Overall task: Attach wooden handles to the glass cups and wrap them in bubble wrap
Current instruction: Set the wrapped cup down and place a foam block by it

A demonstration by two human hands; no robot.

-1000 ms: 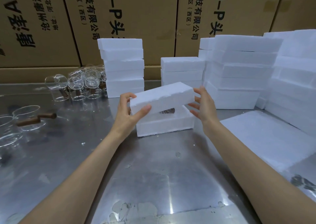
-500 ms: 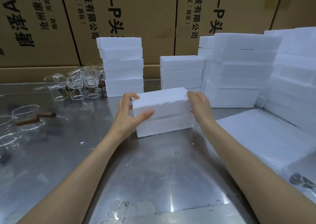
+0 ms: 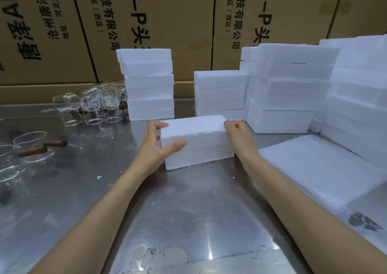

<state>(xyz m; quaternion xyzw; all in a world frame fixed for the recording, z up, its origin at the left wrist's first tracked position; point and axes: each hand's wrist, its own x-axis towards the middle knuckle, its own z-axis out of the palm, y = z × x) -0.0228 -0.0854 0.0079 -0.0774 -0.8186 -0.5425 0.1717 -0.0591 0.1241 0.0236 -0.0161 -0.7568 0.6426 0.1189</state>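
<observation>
bench: steel table (image 3: pixel 62 200), foam stacks behind
foam box (image 3: pixel 196 141): centre, lid seated
left hand (image 3: pixel 156 146): fingers gripping lid's left end
right hand (image 3: pixel 237 135): fingers curled on right end
glass cups (image 3: pixel 92 106): far left

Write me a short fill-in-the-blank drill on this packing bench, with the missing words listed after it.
1. Both hands grip the closed white ____ box in the middle of the metal table.
2. The left hand holds its left end; the right hand holds its ____ end.
3. The glass cup at the far left lies on its side, with a ____ handle fitted.
4. Behind the foam stacks stand brown ____ cartons.

Missing words: foam; right; wooden; cardboard
</observation>
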